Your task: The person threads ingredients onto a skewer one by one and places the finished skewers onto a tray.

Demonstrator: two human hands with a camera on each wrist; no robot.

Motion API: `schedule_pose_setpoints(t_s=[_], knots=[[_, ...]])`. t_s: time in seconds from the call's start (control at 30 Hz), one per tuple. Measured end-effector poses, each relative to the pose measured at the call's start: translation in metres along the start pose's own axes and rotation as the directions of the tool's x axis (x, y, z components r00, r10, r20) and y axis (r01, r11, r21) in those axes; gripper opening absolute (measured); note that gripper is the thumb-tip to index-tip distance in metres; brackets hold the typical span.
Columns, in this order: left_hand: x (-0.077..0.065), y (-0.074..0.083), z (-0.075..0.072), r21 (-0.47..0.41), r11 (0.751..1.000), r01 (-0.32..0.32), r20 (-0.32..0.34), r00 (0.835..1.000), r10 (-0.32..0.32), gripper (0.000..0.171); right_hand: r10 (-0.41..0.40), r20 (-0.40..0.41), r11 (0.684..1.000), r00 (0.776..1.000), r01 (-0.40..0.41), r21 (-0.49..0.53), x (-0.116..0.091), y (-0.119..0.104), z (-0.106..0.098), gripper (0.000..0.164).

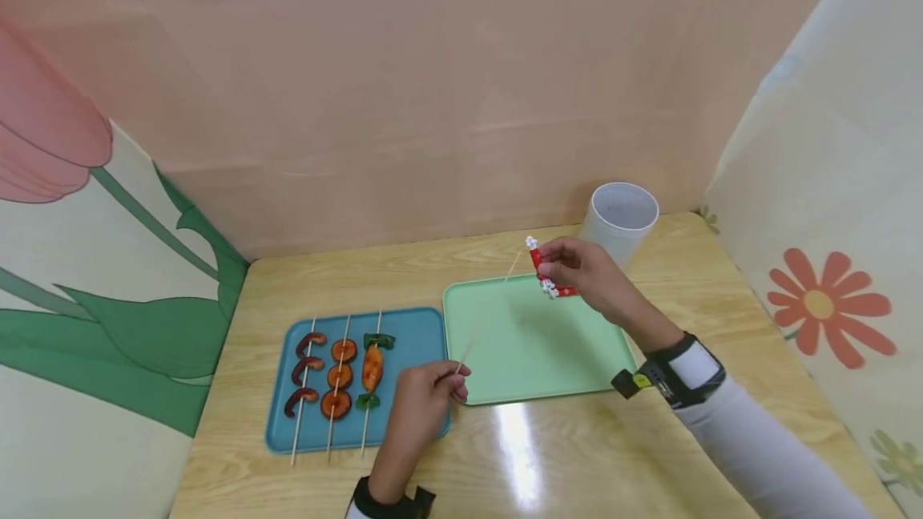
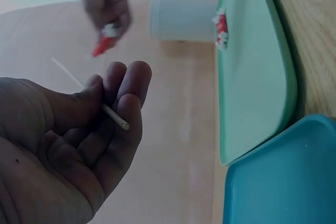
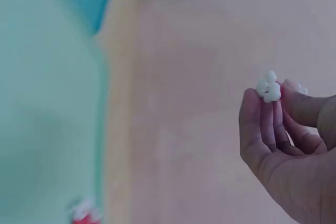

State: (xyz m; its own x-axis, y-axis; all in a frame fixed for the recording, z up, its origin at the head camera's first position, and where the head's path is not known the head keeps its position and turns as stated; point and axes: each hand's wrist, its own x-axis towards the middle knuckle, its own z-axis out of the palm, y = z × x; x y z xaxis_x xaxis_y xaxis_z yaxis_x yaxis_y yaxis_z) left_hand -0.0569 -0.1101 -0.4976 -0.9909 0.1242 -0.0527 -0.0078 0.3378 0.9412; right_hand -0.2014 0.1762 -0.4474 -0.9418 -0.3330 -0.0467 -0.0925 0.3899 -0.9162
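My left hand [image 1: 427,400] pinches a thin wooden skewer [image 1: 513,264] near its lower end, between thumb and fingers. The skewer slants up and away over the green tray [image 1: 519,367], and its blunt end [image 2: 124,125] shows in the left wrist view. In my right hand [image 1: 586,272], thumb and fingertips pinch a small red piece [image 1: 536,256] with white knobbly ends, held upright near the skewer's far tip. In the right wrist view a white end [image 3: 270,88] of this piece sticks out above the fingertips. A similar red-and-white piece [image 2: 221,30] lies on the green tray.
Left of the green tray is a blue tray [image 1: 425,335] bearing three loaded skewers: curled reddish-brown pieces [image 1: 308,364], round orange-brown slices [image 1: 340,377], and green pieces around an orange one [image 1: 372,368]. A whitish cup [image 1: 613,227] stands at the back right, near the wall.
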Motion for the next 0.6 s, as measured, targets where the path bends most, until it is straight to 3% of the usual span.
schedule_pose_setpoints(t_s=[0.1, 0.23, 0.47, 0.6], knots=[[-0.001, 0.000, 0.003, 0.011, 1.000, 0.018, 0.017, 1.000, -0.018, 0.013, -0.019, -0.012, 0.999, 1.000, 0.019, 0.042, -0.006, -0.026, -0.001, 0.035], [-0.002, 0.000, 0.004, 0.015, 1.000, 0.026, 0.019, 0.999, -0.027, 0.013, -0.043, -0.036, 0.998, 0.998, 0.045, 0.042, -0.011, -0.044, -0.001, 0.034], [-0.003, 0.000, 0.006, 0.031, 0.999, 0.017, 0.000, 1.000, -0.017, 0.013, -0.069, -0.065, 0.997, 0.996, 0.071, 0.034, -0.015, -0.053, 0.000, 0.032], [-0.004, 0.002, 0.006, 0.033, 0.999, 0.033, 0.002, 0.999, -0.033, 0.012, -0.125, -0.105, 0.990, 0.987, 0.117, -0.074, -0.018, -0.054, 0.002, 0.029]])
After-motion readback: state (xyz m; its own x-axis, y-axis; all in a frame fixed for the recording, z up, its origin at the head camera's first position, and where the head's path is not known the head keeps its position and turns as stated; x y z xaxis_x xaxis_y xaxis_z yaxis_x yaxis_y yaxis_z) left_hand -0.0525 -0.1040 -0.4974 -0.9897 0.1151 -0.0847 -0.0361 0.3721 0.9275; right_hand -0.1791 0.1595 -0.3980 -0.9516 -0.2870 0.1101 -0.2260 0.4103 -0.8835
